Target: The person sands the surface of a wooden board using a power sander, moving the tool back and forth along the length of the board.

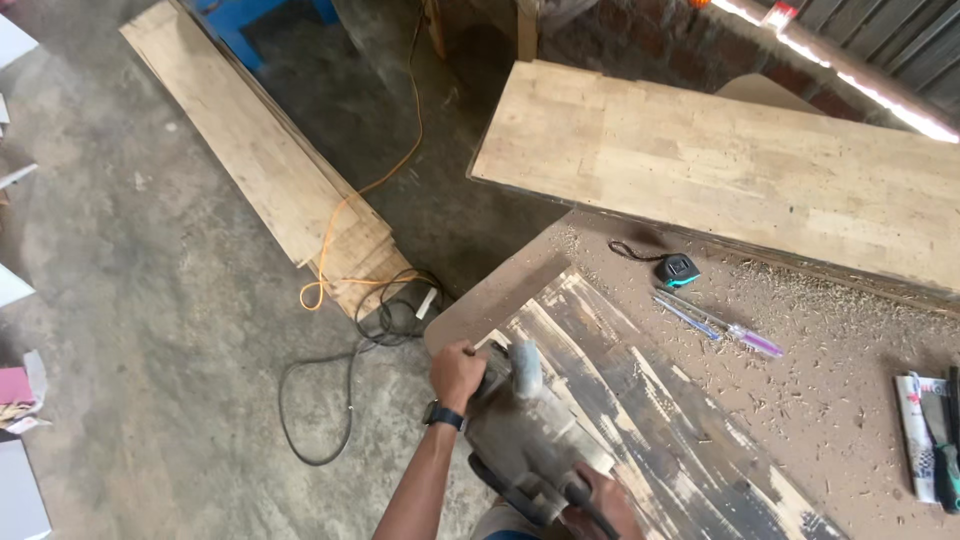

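While the bottom edge is cutting off the rear of the planer (pixel 525 440), its back handle is only partly showing, w/ the right hand (pixel 598 505) wrapping round it, fingers clamped shut (thumb side hidden). Left hand (pixel 457 372) is gripping the front knob, fully closed on it; a dark watch (pixel 443 415) is sitting on that wrist. Planer is resting on the near-left end of a dark, scraped board (pixel 640 400) on the workbench (pixel 830 390), long axis running along the board, nose pointing up-left toward the bench corner. Sole and blade are hidden underneath. Beyond it are lying a tape measure (pixel 680 268) & a pen (pixel 715 325), among shavings.
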